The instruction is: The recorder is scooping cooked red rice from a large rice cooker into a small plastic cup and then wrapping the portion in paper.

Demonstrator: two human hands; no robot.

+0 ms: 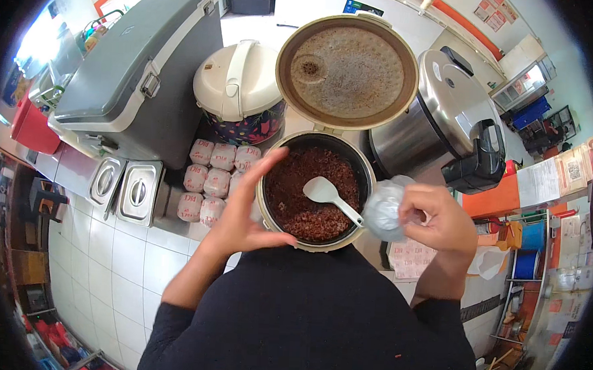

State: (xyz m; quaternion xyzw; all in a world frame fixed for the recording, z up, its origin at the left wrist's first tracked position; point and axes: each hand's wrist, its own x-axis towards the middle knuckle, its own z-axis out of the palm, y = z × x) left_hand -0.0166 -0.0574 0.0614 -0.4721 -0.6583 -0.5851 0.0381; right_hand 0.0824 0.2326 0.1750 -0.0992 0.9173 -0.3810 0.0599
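The left hand [242, 212] is spread wide, fingers fanned, empty, hovering at the rim of the open rice cooker [316, 186] full of reddish rice, where a white paddle [329, 196] rests. The right hand [440, 221], forearm bent inward, closes around a clear plastic-wrapped ball [385, 209] just beside the cooker's right edge.

L hand [246, 206] open, fingers spread; R hand [440, 221] clenched, both forearms raised.
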